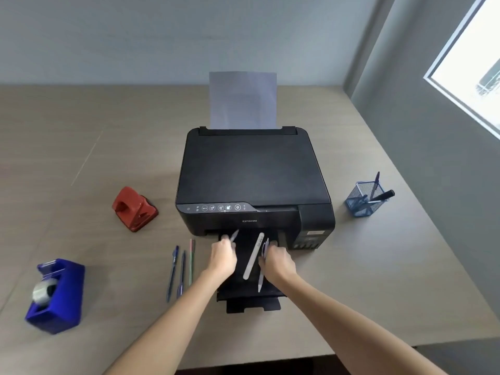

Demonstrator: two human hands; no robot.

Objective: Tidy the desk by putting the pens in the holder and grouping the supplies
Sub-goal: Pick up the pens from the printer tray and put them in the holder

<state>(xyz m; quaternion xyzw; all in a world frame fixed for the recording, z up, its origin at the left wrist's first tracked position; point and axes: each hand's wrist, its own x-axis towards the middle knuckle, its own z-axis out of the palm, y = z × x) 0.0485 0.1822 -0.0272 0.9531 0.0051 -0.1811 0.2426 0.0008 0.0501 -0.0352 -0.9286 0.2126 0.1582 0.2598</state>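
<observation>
While the big black printer (254, 180) sits on the desk (81, 147), both hands reach over its tray (251, 299). The left hand (223, 257) pinches a grey pen (234, 236). The right hand (276, 262) grips a purple pen (261, 280). A white pen (253, 257) lies between them. The blue holder (364, 198) stands far right.

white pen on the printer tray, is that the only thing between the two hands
Yes. In the head view only the white pen lies between the left hand and right hand, on the black output tray. Each hand also grips its own pen.
</observation>
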